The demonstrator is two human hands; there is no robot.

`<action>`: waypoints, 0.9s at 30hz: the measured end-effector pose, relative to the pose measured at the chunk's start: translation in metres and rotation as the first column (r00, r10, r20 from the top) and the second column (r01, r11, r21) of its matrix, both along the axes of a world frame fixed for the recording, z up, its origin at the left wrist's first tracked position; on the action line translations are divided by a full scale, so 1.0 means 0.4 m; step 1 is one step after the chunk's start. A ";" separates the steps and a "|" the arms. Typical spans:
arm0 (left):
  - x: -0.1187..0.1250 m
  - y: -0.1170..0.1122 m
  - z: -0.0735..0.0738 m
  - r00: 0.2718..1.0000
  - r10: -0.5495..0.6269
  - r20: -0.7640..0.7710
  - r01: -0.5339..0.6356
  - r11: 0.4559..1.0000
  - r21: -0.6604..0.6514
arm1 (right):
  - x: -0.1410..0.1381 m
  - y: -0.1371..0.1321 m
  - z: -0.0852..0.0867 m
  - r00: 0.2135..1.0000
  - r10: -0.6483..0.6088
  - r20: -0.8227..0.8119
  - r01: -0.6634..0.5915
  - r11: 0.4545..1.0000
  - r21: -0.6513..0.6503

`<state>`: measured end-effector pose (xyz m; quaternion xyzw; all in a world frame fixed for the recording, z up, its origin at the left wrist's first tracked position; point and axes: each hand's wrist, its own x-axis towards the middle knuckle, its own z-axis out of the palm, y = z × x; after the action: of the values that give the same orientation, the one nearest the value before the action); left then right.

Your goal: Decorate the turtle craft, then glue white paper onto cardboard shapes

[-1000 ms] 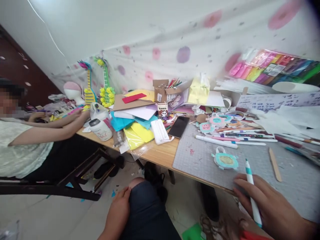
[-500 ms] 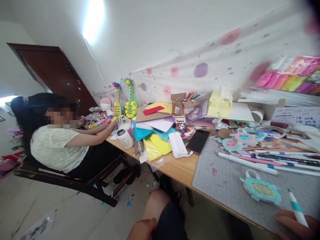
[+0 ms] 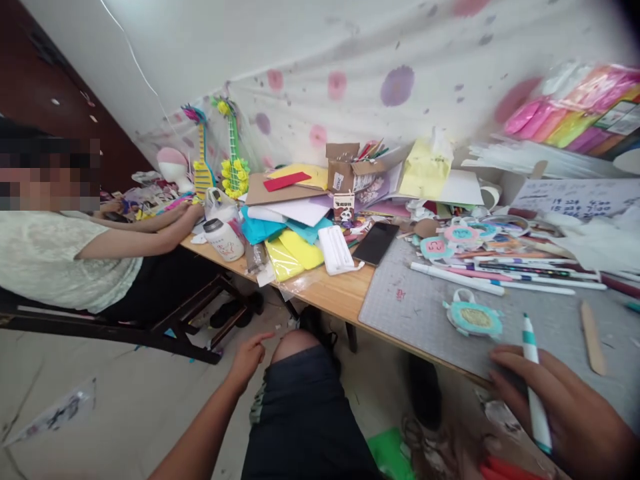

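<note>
My right hand (image 3: 565, 400) is closed around a white marker (image 3: 535, 393) with a teal band, its teal tip pointing up. That hand is at the near edge of the grey cutting mat (image 3: 395, 313). Just beyond it lies a turquoise turtle-shaped craft piece (image 3: 475, 317) with a loop and a speckled middle. My left hand (image 3: 249, 357) hovers beside my bare knee, below the table, its index finger stretched out and nothing visible in it. The other fingers of that hand are partly hidden.
A wooden stick (image 3: 593, 337) lies right of my right hand. Several pens (image 3: 460, 278) and pink-and-blue craft pieces (image 3: 435, 247) line the mat's far side. Left are a phone (image 3: 377, 242), a white packet (image 3: 337, 250), yellow sheets (image 3: 287, 257) and a bottle (image 3: 225, 240). Another person (image 3: 60, 260) sits at the far left.
The view has tilted down and turned right, so more of my legs and right hand shows. My left hand has come off my knee to its left. The marker stays in my right hand.
</note>
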<state>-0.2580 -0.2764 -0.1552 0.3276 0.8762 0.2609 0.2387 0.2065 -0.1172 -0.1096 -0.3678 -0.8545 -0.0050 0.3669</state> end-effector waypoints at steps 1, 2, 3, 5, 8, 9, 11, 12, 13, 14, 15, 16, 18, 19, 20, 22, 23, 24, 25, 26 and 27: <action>0.001 -0.001 -0.004 0.999 -0.017 0.038 0.017 1.000 -0.017 | 0.007 0.001 0.004 0.997 0.046 0.056 -0.046 0.999 -0.002; 0.004 -0.001 -0.006 0.997 -0.037 0.066 0.040 0.999 -0.035 | 0.013 0.001 0.007 0.991 0.083 0.104 -0.083 0.997 -0.006; 0.008 0.000 -0.008 0.995 -0.058 0.084 0.063 0.997 -0.053 | 0.018 0.001 0.009 0.985 0.102 0.136 -0.102 0.995 -0.008; 0.018 0.006 -0.008 0.992 -0.082 0.098 0.087 0.995 -0.055 | 0.021 0.000 0.013 0.983 0.099 0.156 -0.098 0.995 -0.015; 0.026 0.018 -0.009 0.989 -0.106 0.101 0.113 0.992 -0.058 | 0.018 -0.004 0.019 0.981 0.102 0.163 -0.100 0.995 -0.021; 0.026 0.022 -0.010 0.988 -0.114 0.102 0.121 0.990 -0.066 | 0.017 -0.005 0.020 0.981 0.102 0.164 -0.100 0.995 -0.022; 0.026 0.029 -0.009 0.988 -0.124 0.096 0.133 0.988 -0.085 | 0.015 -0.006 0.022 0.982 0.101 0.162 -0.098 0.995 -0.026; 0.026 0.033 -0.009 0.988 -0.128 0.088 0.137 0.986 -0.093 | 0.014 -0.007 0.023 0.982 0.101 0.162 -0.097 0.995 -0.034; 0.026 0.036 -0.007 0.988 -0.135 0.079 0.142 0.985 -0.100 | 0.014 -0.008 0.024 0.982 0.103 0.160 -0.097 0.994 -0.046; 0.025 0.039 -0.005 0.987 -0.145 0.068 0.151 0.983 -0.103 | 0.014 -0.009 0.025 0.982 0.104 0.156 -0.096 0.994 -0.059; 0.025 0.042 -0.003 0.986 -0.159 0.057 0.164 0.981 -0.104 | 0.014 -0.010 0.026 0.983 0.107 0.151 -0.097 0.993 -0.069; 0.025 0.046 -0.001 0.984 -0.176 0.042 0.179 0.978 -0.103 | 0.014 -0.011 0.026 0.983 0.110 0.149 -0.100 0.992 -0.077; 0.026 0.053 0.004 0.979 -0.204 -0.001 0.203 0.974 -0.097 | 0.014 -0.012 0.026 0.982 0.114 0.149 -0.103 0.991 -0.079; 0.026 0.057 0.007 0.976 -0.215 -0.026 0.211 0.973 -0.095 | 0.013 -0.012 0.026 0.982 0.116 0.151 -0.105 0.991 -0.078; 0.027 0.061 0.010 0.973 -0.225 -0.050 0.219 0.971 -0.097 | 0.012 -0.011 0.026 0.982 0.117 0.149 -0.107 0.991 -0.076; 0.032 0.068 0.022 0.964 -0.251 -0.089 0.241 0.964 -0.108 | 0.007 -0.010 0.027 0.983 0.119 0.138 -0.110 0.991 -0.074; 0.039 0.072 0.031 0.958 -0.266 -0.109 0.254 0.961 -0.115 | 0.004 -0.009 0.030 0.984 0.121 0.131 -0.112 0.991 -0.073; 0.049 0.076 0.044 0.951 -0.280 -0.132 0.266 0.957 -0.117 | 0.000 -0.009 0.033 0.985 0.123 0.122 -0.114 0.991 -0.074; 0.063 0.080 0.058 0.943 -0.292 -0.161 0.277 0.954 -0.112 | -0.004 -0.010 0.038 0.986 0.121 0.113 -0.112 0.991 -0.077; 0.084 0.084 0.075 0.933 -0.306 -0.191 0.292 0.951 -0.100 | -0.009 -0.012 0.043 0.988 0.118 0.103 -0.110 0.991 -0.080; 0.110 0.089 0.093 0.921 -0.321 -0.220 0.311 0.947 -0.080 | -0.013 -0.014 0.048 0.990 0.114 0.088 -0.107 0.991 -0.080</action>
<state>-0.2141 -0.2407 -0.1179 0.4871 0.8391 0.1601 0.1817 0.2015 -0.1228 -0.0903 -0.3326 -0.8892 0.0305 0.3128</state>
